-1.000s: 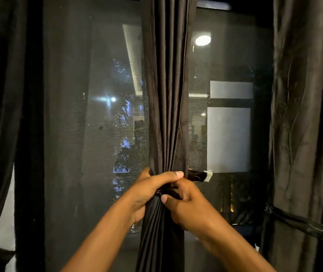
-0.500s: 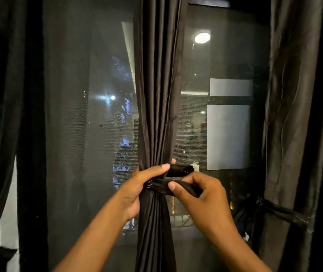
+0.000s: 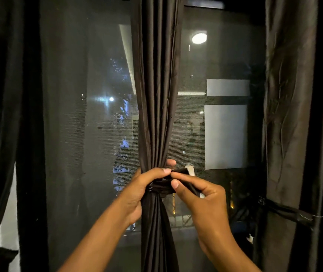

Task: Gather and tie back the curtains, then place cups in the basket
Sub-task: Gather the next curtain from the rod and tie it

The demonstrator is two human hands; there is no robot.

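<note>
We observed the centre curtain [image 3: 156,95], a dark brown pleated fabric, hanging in front of the window [image 3: 90,114] and gathered into a narrow bundle at mid-height. A tie-back strap [image 3: 162,188] of matching dark fabric was wrapped around the bundle at its narrowest point, below which the folds spread again. Our left hand [image 3: 143,190] gripped the bundle at the strap, fingers curled around it. Our right hand [image 3: 201,195] pinched the strap's free end between thumb and forefinger, just right of the bundle. The right curtain [image 3: 290,114] was already bound by its own strap [image 3: 288,212].
</note>
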